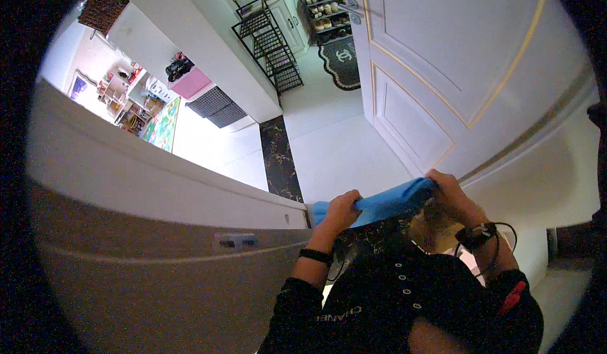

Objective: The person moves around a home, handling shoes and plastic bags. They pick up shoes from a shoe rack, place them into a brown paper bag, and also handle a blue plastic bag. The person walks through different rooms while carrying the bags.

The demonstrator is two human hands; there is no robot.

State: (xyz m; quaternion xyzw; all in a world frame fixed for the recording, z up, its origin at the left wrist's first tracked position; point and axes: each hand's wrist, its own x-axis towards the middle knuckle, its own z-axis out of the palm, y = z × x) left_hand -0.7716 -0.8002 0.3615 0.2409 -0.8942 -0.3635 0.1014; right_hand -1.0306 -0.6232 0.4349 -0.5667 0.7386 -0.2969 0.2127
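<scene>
A length of light blue cloth (389,204) stretches between my two hands at waist height, in the doorway. My left hand (340,211) grips it near its left end, with a short piece sticking out past the fist. At the other end, my right hand (448,188) has its fingers closed on the cloth's corner. The white door with gold trim (427,69) stands ajar just beyond my right hand. Below the cloth lies a dark marbled threshold (374,233), partly covered by my arms and body.
Pale floor tiles (332,154) extend ahead. A black wire rack (270,45) stands by the wall, near a shoe rack (327,12) and a dark doormat (342,62). To the left, a room holds a pink box (189,82) and a colourful play mat (163,124). A door latch plate (234,241) is at left.
</scene>
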